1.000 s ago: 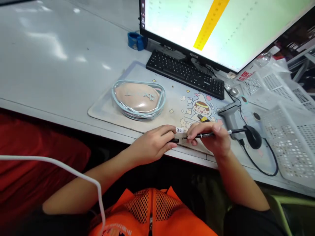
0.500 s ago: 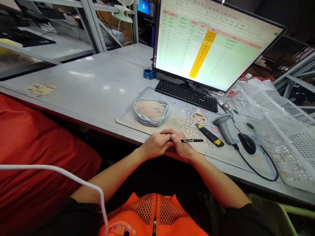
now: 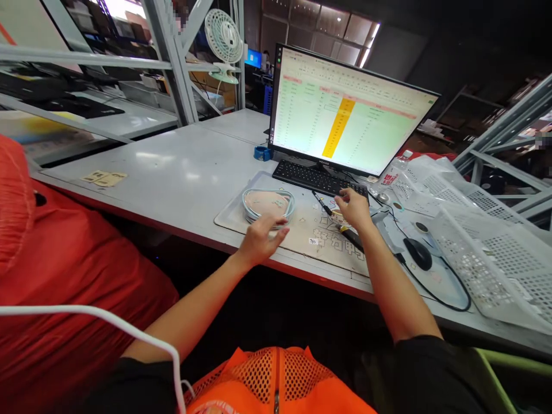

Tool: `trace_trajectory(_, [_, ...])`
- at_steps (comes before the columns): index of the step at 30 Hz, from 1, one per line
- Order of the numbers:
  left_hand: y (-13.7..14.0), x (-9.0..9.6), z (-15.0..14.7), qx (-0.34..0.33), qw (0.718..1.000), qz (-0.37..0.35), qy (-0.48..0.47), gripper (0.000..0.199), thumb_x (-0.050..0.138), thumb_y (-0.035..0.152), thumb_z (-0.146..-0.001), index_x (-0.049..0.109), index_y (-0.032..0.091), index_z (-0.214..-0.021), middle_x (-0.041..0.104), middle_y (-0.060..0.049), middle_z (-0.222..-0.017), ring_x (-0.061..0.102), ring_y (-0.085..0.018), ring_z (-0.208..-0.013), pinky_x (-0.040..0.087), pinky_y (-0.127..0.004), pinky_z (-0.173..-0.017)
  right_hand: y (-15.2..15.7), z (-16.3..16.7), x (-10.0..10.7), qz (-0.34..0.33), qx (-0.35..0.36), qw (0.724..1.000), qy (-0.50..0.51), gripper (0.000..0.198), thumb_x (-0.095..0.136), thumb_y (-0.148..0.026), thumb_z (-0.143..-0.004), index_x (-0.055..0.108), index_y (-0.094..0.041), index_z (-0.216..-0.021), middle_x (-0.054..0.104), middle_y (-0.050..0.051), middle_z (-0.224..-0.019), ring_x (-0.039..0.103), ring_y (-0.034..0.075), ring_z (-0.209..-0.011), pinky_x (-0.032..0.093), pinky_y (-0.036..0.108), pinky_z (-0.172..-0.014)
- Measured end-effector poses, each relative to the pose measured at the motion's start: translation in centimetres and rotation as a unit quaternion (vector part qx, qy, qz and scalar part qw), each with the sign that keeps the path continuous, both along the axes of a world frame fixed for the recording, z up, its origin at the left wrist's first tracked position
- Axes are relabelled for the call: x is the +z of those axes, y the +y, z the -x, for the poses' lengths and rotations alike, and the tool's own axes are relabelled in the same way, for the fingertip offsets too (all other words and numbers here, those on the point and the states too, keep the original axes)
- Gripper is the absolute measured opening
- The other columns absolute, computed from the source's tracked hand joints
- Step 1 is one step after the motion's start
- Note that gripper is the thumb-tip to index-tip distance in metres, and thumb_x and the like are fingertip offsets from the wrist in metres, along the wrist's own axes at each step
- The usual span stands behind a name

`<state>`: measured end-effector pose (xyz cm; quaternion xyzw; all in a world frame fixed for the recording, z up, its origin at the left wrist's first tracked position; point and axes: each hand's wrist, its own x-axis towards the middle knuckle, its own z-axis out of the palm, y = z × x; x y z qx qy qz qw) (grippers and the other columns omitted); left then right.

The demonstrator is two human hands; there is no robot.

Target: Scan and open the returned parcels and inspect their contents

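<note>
My left hand point(image 3: 261, 238) is at the mat's front edge, fingers apart and holding nothing. Just beyond its fingers sits a clear pouch with pale blue trim point(image 3: 268, 202), something beige inside. Over the right half of the mat hovers my right hand point(image 3: 356, 208), fingers loosely bent and apart, by the black keyboard point(image 3: 302, 174). A black pen point(image 3: 322, 202) lies left of that hand, apart from its fingertips. The black and yellow box cutter point(image 3: 350, 236) is partly covered by my right forearm. Between my hands, a small white label with handwriting point(image 3: 313, 241) rests on the mat.
Behind the keyboard stands a monitor point(image 3: 345, 115) with a spreadsheet. To the right are a mouse point(image 3: 418, 254), a partly hidden scanner with its cable, and white perforated baskets point(image 3: 487, 270). A blue tape roll point(image 3: 262, 153) sits left of the monitor; cardboard tags point(image 3: 104, 179) lie far left.
My hands have separated, the left toward the pouch, the right forward toward the keyboard. The pen has left my hands and lies on the mat. A white label now shows. The view has tilted up.
</note>
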<state>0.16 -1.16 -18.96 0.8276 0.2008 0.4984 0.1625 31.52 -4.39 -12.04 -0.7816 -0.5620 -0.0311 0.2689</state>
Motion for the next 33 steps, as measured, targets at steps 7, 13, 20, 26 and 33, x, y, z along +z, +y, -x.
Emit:
trace_trajectory(7, [7.7,1.3,3.9,0.100,0.952,0.031,0.289,0.100,0.088,0.065,-0.073,0.053,0.022,-0.155,0.033,-0.018,-0.173,0.017,-0.050,-0.161,0.019,-0.070,-0.128,-6.6,4.3,-5.7,0.109,0.193,0.975,0.010,0.024,0.065,-0.023,-0.098,0.077,-0.014,-0.117,0.074,0.014,-0.114,0.067,0.025,-0.105,0.050,0.037,-0.098])
trace_trajectory(13, [9.3,-0.8,4.0,0.089,0.961,0.042,0.260,0.067,0.065,0.049,-0.096,0.057,0.017,-0.155,0.049,-0.012,-0.165,0.032,-0.036,-0.158,0.029,-0.053,-0.131,-6.0,5.5,-5.8,0.131,0.139,0.981,0.016,0.005,0.066,-0.015,-0.094,0.071,-0.015,-0.095,0.072,0.012,-0.105,0.065,0.024,-0.100,0.048,0.035,-0.093])
trace_trajectory(20, [10.0,-1.3,4.8,0.087,0.978,0.072,0.177,0.063,0.055,0.053,-0.102,0.059,0.016,-0.152,0.055,-0.011,-0.160,0.041,-0.034,-0.153,0.033,-0.056,-0.129,-6.3,5.6,-5.3,0.142,0.137,0.979,0.051,0.003,0.066,-0.017,-0.094,0.068,-0.017,-0.091,0.072,0.009,-0.099,0.064,0.022,-0.094,0.047,0.033,-0.088])
trace_trajectory(26, [9.9,-1.5,4.6,0.067,0.980,0.069,0.174,0.065,0.052,0.058,-0.102,0.064,0.015,-0.149,0.056,-0.010,-0.160,0.038,-0.032,-0.156,0.031,-0.056,-0.131,-6.7,5.5,-5.6,0.135,0.143,0.980,0.035,0.007,0.070,-0.018,-0.090,0.067,-0.018,-0.084,0.070,0.009,-0.099,0.062,0.022,-0.093,0.046,0.032,-0.086])
trace_trajectory(33, [9.0,-1.6,3.9,0.026,0.985,0.063,0.161,0.071,0.046,0.064,-0.104,0.062,0.012,-0.150,0.058,-0.012,-0.158,0.041,-0.032,-0.154,0.031,-0.052,-0.132,-5.9,5.6,-5.1,0.170,0.129,0.974,0.076,0.008,0.071,-0.018,-0.089,0.070,-0.017,-0.097,0.073,0.006,-0.094,0.062,0.018,-0.081,0.044,0.029,-0.076])
